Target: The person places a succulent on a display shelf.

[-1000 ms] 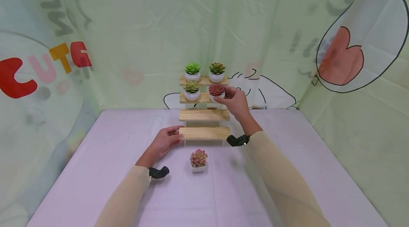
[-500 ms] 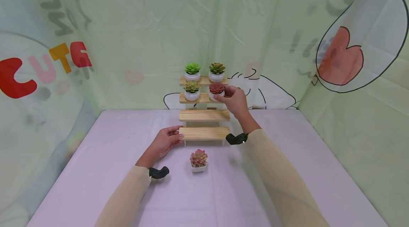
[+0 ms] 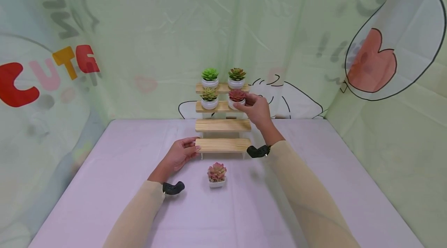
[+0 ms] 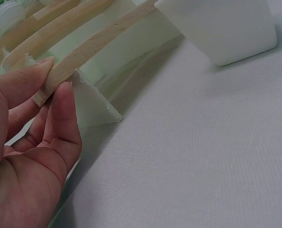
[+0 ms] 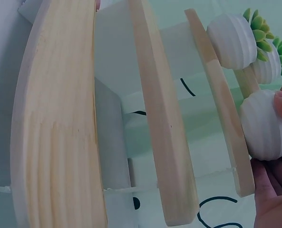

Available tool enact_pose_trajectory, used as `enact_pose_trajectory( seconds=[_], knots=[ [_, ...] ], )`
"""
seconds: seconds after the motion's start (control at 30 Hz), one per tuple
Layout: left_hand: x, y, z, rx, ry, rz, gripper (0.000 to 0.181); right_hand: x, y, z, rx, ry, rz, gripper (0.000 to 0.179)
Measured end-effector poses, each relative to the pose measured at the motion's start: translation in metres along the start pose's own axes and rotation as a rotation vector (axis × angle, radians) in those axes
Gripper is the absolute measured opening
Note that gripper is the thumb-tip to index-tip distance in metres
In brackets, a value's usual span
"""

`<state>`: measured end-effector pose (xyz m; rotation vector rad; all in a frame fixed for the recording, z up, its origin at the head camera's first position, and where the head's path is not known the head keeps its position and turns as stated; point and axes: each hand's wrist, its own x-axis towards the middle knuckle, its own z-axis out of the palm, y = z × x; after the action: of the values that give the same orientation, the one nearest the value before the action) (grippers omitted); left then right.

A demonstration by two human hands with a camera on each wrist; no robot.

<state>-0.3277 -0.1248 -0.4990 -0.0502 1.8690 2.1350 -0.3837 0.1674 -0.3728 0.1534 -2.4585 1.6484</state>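
A stepped wooden plant stand with pale planks rises at the middle of the table. My left hand pinches the left end of its lowest plank; in the left wrist view the thumb lies over the plank and a finger under it. On the second plank from the top, my right hand holds the white pot of a dark red succulent at the right end. The right wrist view shows fingers around that ribbed pot. A yellow-green succulent stands to its left.
A green succulent and a brownish-green one occupy the top plank. In front of the stand, a pink succulent in a square white pot sits on the pale tablecloth. Printed curtains enclose the table's back and sides.
Very little differs. The right forearm has shifted slightly left, with the hand still at the red succulent's pot. The left hand keeps its place on the lowest plank.
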Motion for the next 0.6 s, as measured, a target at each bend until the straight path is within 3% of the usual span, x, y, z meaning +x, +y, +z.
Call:
enact_pose_trajectory(
  seconds=[0.27, 0.6],
  knots=[
    [-0.0007, 0.001, -0.0006, -0.01, -0.013, 0.0, 0.053, 0.0011, -0.0019, -0.0005, -0.044, -0.006, -0.003, 0.063],
    [-0.0018, 0.0016, 0.0002, -0.007, -0.016, -0.001, 0.051, -0.0063, -0.0006, -0.0003, 0.025, 0.002, 0.01, 0.065]
  ],
)
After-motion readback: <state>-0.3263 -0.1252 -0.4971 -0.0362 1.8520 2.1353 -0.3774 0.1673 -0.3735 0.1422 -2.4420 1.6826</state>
